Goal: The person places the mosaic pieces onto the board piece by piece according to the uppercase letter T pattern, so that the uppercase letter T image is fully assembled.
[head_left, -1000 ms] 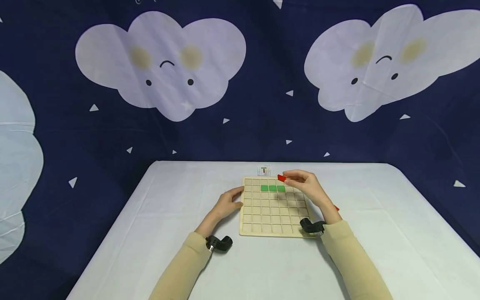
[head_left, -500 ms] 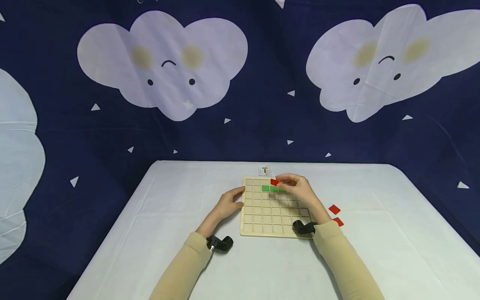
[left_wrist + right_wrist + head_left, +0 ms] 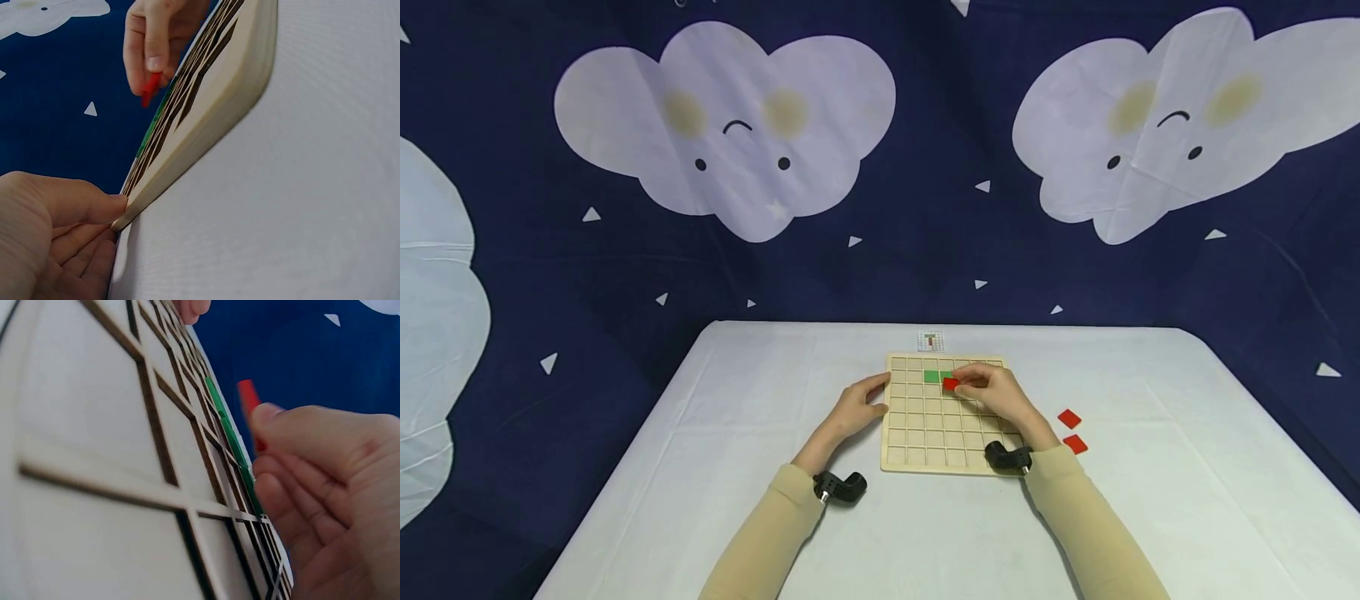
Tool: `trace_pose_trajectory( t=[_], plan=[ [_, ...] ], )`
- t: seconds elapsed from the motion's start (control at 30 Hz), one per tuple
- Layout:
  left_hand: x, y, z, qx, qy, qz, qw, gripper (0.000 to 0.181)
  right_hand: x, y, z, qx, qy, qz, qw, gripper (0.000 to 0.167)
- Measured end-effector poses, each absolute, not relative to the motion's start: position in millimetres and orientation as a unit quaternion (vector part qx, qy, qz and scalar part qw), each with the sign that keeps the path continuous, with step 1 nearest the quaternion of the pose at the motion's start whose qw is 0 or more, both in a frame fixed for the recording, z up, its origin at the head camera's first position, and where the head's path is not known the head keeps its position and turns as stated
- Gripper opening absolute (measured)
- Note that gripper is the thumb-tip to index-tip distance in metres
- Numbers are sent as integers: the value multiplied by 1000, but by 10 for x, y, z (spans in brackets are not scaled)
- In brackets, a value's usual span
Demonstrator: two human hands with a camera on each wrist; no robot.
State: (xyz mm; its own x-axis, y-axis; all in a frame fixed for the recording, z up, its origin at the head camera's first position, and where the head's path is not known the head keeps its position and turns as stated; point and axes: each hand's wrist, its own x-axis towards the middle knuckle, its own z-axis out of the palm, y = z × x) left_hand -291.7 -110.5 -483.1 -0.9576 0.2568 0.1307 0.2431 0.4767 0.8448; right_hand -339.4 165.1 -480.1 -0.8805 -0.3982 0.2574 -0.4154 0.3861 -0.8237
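Observation:
My right hand (image 3: 996, 390) pinches a red square tile (image 3: 951, 384) between thumb and fingertips. In the right wrist view the red tile (image 3: 249, 397) is tilted on edge, above the board's surface. Below it lies the wooden grid board (image 3: 917, 433), with green tiles (image 3: 932, 377) set in a row near its far side; the right hand covers part of that row. My left hand (image 3: 853, 407) touches the board's left edge with thumb and fingers, its thumb (image 3: 100, 205) lying against the rim in the left wrist view.
Two loose red tiles, a farther one (image 3: 1070, 418) and a nearer one (image 3: 1076, 443), lie on the white table (image 3: 1150, 500) right of the board. A small printed pattern card (image 3: 930, 342) sits behind the board. A dark cloud-print cloth (image 3: 925, 167) hangs behind.
My right hand has moved left, then down and nearer with the red tile, from above the far edge to just this side of the green row. The left hand stays at the board.

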Motion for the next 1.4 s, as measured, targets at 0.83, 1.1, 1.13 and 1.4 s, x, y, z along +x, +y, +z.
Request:
trace_pose_trajectory(
  t=[0.83,1.1,1.13,1.4],
  plan=[
    [-2941,-1106,-4864,154,856,493,-3,57,-3395,1650,-4862,268,-845,462,17,28],
    [-2944,-1110,-4864,147,859,490,3,58,-3409,1653,-4786,237,-808,539,-20,35],
    [-2940,-1111,-4858,148,859,490,2,58,-3407,1652,-4759,233,-801,551,-23,35],
    [-2939,-1099,-4846,151,856,494,3,58,-3331,1755,-4417,226,-761,607,-36,40]
  ],
)
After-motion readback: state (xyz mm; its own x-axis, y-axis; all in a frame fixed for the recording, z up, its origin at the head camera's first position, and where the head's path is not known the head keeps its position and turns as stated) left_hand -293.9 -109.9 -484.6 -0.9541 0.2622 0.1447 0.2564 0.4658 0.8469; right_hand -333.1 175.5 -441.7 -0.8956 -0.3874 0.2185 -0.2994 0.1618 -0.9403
